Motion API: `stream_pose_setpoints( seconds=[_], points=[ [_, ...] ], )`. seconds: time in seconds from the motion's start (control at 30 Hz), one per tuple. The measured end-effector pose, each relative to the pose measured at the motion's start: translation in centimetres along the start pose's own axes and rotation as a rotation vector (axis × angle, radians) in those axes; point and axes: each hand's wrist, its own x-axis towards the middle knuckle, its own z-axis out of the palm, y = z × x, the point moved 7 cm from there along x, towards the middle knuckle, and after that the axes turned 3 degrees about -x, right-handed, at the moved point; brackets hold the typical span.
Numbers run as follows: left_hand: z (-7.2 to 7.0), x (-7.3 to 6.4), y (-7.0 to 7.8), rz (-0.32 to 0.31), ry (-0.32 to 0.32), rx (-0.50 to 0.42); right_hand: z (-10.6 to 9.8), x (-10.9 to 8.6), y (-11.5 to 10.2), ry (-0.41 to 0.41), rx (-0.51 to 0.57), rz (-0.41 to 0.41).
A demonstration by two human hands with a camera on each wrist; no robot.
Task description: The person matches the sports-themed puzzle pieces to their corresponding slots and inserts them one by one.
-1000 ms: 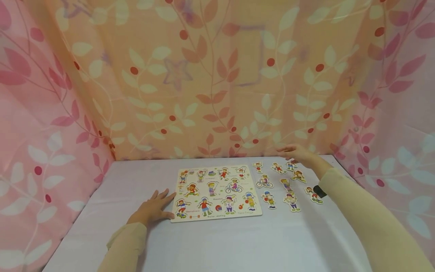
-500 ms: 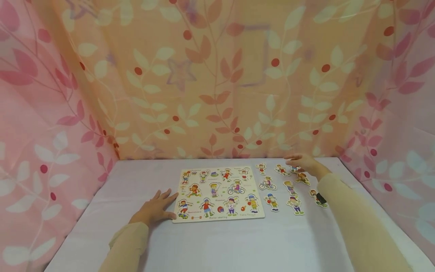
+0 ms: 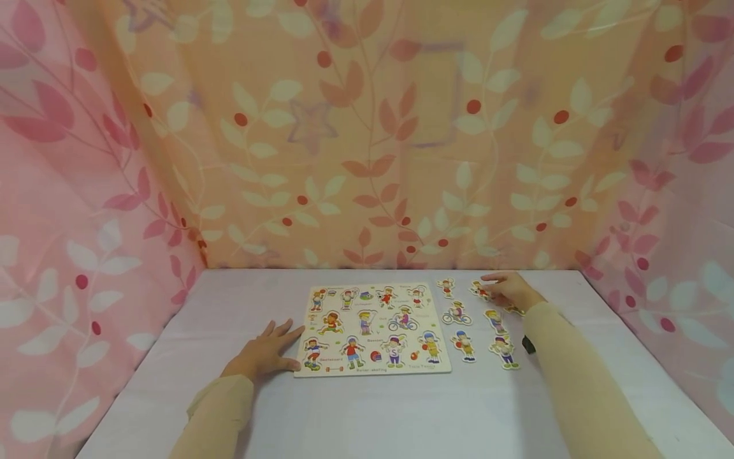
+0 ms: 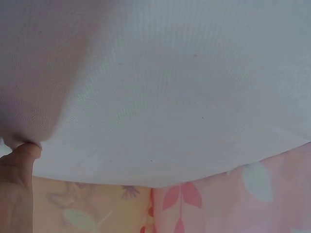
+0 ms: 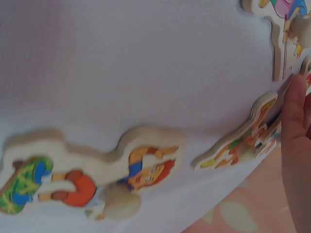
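Note:
A wooden puzzle board (image 3: 350, 325) with printed sporting children lies flat on the white table. My left hand (image 3: 264, 349) rests beside its left edge, fingers spread, fingertips at the edge; only part of a finger (image 4: 19, 162) shows in the left wrist view. My right hand (image 3: 510, 292) reaches over loose pieces right of the board, fingertips at the footballer piece (image 3: 478, 289). Whether it touches that piece is unclear. In the right wrist view, a finger (image 5: 295, 111) extends beside the runner piece (image 5: 243, 138); the skateboarder piece (image 5: 80, 191) lies lower left, a pale knob on it.
Between board and right arm lie the tennis piece (image 3: 446, 288), cyclist piece (image 3: 457, 313), table tennis piece (image 3: 464, 347), golfer piece (image 3: 494, 322) and baseball piece (image 3: 504, 352). A floral curtain (image 3: 367, 191) encloses the table's back and sides.
My right hand has come down and closer to the footballer piece, covering pieces near it. The view has shifted slightly; my left hand stays beside the board.

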Motion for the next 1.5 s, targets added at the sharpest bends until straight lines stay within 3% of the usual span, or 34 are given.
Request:
stream_pose_setpoints(
  seconds=[0.27,0.5,0.77,1.17,1.5],
  points=[
    [0.1,0.1,0.1,-0.016,-0.001,-0.004,0.1,0.3,1.1,0.072,0.049,0.118],
    [0.1,0.0,0.1,-0.028,0.002,-0.001,0.5,0.3,0.8,0.072,0.017,0.104],
    [0.2,0.0,0.1,-0.036,0.003,-0.003,0.3,1.3,1.6,0.122,0.011,0.157],
    [-0.3,0.0,0.1,-0.027,0.007,-0.012,0.4,1.4,1.1,0.224,-0.138,0.177],
    [0.0,-0.3,0.2,-0.031,0.009,-0.021,0.7,0.9,0.4,0.213,-0.106,0.159]
  ],
)
